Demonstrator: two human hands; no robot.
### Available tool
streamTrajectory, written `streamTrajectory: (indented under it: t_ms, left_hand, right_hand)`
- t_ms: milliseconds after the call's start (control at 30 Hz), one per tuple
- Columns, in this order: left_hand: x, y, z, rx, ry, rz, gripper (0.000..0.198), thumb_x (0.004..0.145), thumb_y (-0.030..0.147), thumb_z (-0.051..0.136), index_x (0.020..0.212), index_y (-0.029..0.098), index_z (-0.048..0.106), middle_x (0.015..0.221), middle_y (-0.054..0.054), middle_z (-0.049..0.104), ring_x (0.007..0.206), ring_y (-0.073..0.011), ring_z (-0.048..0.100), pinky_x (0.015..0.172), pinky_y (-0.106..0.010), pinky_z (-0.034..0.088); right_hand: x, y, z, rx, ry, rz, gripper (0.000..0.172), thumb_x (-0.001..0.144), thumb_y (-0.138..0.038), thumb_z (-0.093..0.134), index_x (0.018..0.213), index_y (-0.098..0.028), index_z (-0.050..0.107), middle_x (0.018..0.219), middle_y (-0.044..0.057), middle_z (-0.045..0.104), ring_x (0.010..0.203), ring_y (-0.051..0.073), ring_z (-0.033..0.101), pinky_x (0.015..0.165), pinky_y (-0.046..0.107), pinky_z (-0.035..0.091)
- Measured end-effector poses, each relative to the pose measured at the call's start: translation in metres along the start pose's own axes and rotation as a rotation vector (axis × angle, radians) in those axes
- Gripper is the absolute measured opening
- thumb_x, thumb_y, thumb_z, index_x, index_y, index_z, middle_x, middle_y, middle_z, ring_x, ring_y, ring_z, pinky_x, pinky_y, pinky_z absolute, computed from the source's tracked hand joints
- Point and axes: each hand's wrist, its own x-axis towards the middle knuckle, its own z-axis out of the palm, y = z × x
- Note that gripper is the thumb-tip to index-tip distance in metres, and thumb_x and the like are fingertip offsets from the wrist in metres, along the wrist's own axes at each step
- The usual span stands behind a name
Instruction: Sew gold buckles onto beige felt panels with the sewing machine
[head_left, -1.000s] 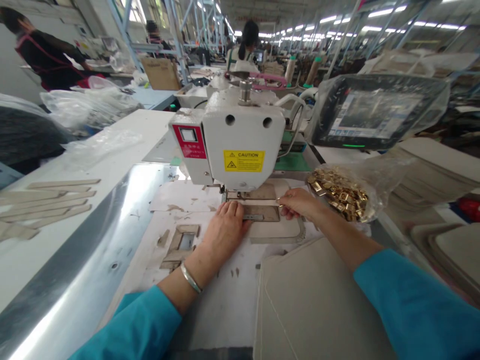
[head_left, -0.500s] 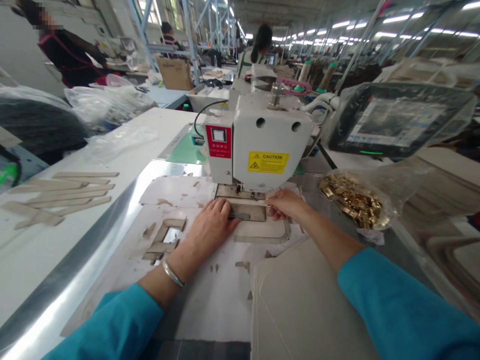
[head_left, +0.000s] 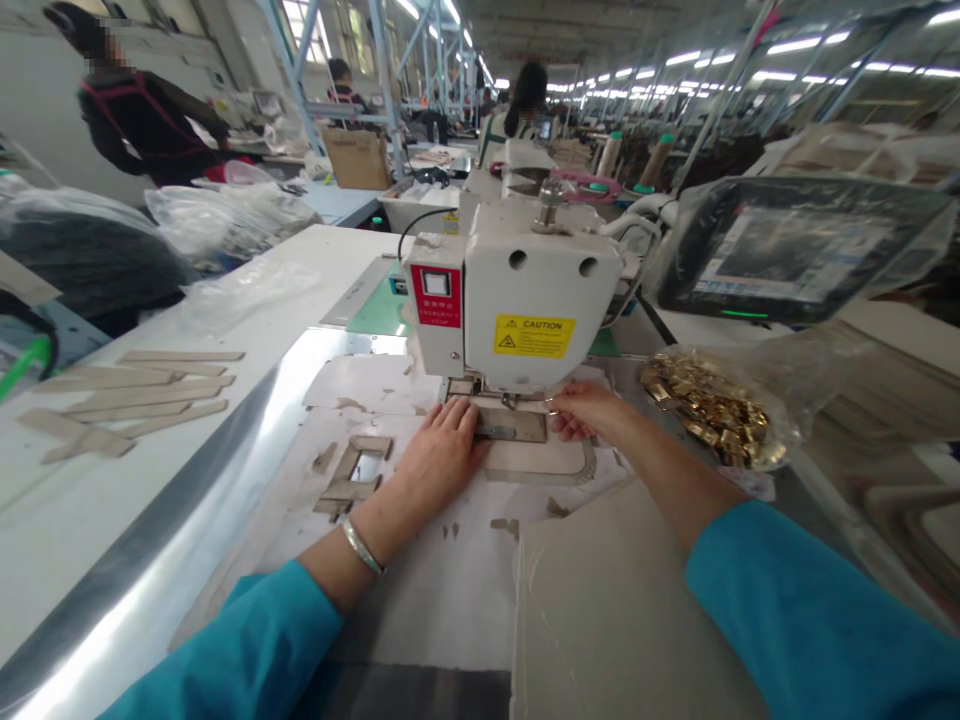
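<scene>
My left hand [head_left: 442, 450], a silver bangle at its wrist, lies with fingers stretched out at the left end of a brown rectangular plate [head_left: 529, 427]. The plate has a grey metal strip [head_left: 496, 433] on it and sits on a pale piece with a rounded corner [head_left: 540, 461]. My right hand [head_left: 589, 410] is closed in a pinch just right of the plate. A thin shiny bit shows at its fingertips, too small to name. Above both hands stands the white head of a sewing machine [head_left: 547, 270]; the needle area is partly hidden.
A bag of gold metal pieces [head_left: 709, 410] lies at right, below a plastic-wrapped screen [head_left: 799, 250]. Beige strips [head_left: 150, 395] lie on the left table. A hollow brown frame [head_left: 356, 475] sits on the white sheet [head_left: 442, 590]. A large beige panel [head_left: 622, 620] is in front.
The plate, the pale piece and both hands appear slightly further right under the machine head. The view has tilted a little. Both hands keep their poses.
</scene>
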Motion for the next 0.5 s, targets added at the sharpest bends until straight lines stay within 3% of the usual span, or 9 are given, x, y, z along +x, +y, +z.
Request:
streamTrajectory:
  t_ms: [500]
  left_hand:
    - [-0.005, 0.041, 0.004, -0.049, -0.014, 0.169, 0.039, 0.092, 0.019, 0.054, 0.128, 0.005, 0.051, 0.135, -0.02, 0.056, 0.13, -0.0301, 0.051, 0.111, -0.045, 0.04]
  right_hand:
    - [0.002, 0.034, -0.059, 0.005, 0.042, 0.03, 0.009, 0.088, -0.017, 0.058, 0.081, -0.016, 0.053, 0.056, 0.001, 0.064, 0.042, 0.01, 0.059, 0.042, 0.018, 0.043]
